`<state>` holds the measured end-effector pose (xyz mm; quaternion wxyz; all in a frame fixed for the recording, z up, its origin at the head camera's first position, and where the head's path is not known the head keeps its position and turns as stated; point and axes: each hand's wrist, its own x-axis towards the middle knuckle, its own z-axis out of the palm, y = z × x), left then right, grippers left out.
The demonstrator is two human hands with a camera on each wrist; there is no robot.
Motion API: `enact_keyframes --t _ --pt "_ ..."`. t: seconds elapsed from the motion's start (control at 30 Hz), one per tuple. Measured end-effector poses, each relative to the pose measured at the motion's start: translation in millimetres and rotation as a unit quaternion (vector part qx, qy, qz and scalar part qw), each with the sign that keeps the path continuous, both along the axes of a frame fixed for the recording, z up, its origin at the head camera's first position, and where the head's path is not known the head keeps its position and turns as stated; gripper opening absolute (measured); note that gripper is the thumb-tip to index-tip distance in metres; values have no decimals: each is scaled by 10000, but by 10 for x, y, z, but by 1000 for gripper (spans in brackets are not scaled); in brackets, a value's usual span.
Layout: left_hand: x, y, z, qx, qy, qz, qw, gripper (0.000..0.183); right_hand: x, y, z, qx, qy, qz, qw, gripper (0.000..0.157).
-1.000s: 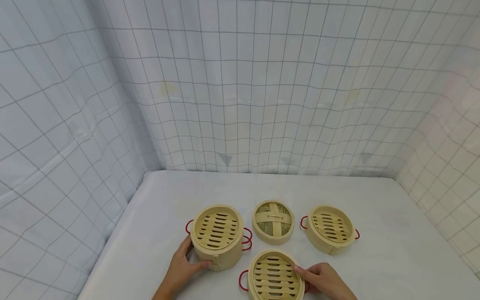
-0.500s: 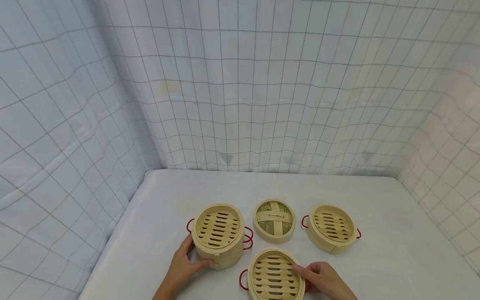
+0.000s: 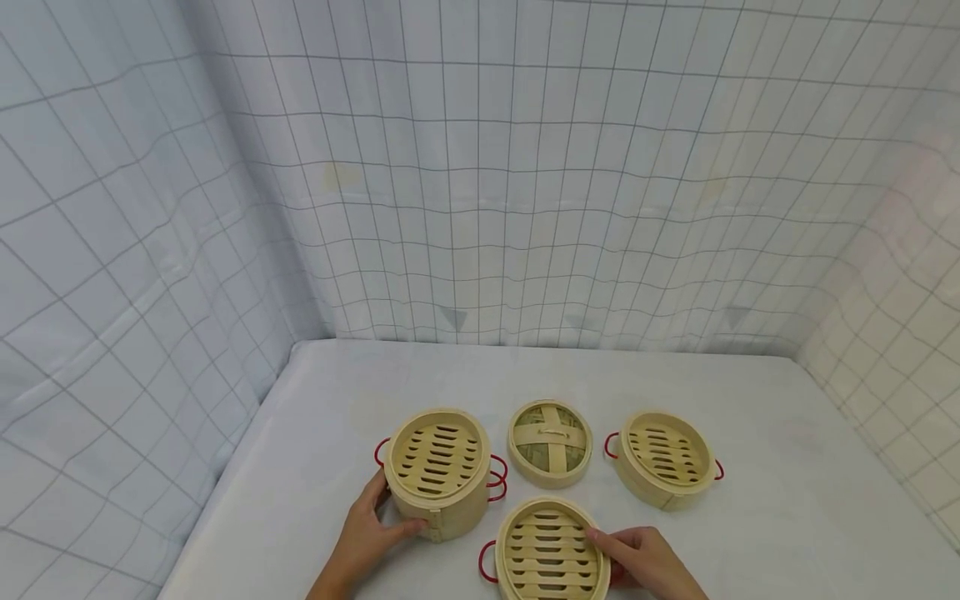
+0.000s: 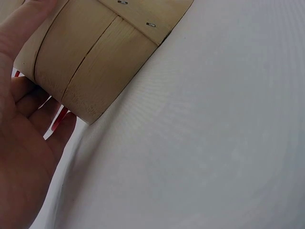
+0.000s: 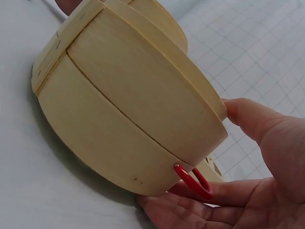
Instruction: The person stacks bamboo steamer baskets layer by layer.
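At the left of the head view, a stack of two bamboo steamer baskets (image 3: 438, 462) with red handles stands on the table. My left hand (image 3: 363, 533) holds it, thumb on the front wall and fingers round the left side; the left wrist view shows those fingers beside a red handle. At the front middle is a single bamboo steamer basket (image 3: 551, 550) with a slatted base. My right hand (image 3: 648, 558) grips its right side, thumb at the rim. In the right wrist view, fingers (image 5: 171, 210) reach low behind the red handle (image 5: 193, 183); whether the basket touches the table is unclear.
A round woven bamboo lid (image 3: 550, 443) lies behind the front basket. Another slatted steamer basket (image 3: 663, 458) with red handles stands to its right. The white table (image 3: 780, 500) meets a grid-patterned curtain (image 3: 510, 208) at the back and sides.
The view shifts very slightly. Both hands keep their grips, and neither the stack nor the front basket visibly moves on the table.
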<state>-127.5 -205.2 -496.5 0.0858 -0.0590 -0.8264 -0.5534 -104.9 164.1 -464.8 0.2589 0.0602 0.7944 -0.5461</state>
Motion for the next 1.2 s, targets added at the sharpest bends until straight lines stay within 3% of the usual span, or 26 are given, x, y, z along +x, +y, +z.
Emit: enact_keyframes --t 0.23,0.47,0.77,0.97,1.2 --pt "-30 6 -57 20 -103 77 9999 92 25 5 -81 45 184 -295 9994 58" --pt "-1 0 -14 -73 -260 54 9996 92 9 38 -50 95 386 -255 9989 54" --pt "-31 -3 -57 -96 -281 53 9995 93 -76 103 195 -462 525 -585 9958 49" --pt "-9 -2 -35 -122 -207 23 9997 92 -168 112 405 -393 856 -851 9919 47" --pt "-29 -9 -75 -72 -388 15 9992 93 -332 100 547 -425 1233 -975 9867 46"
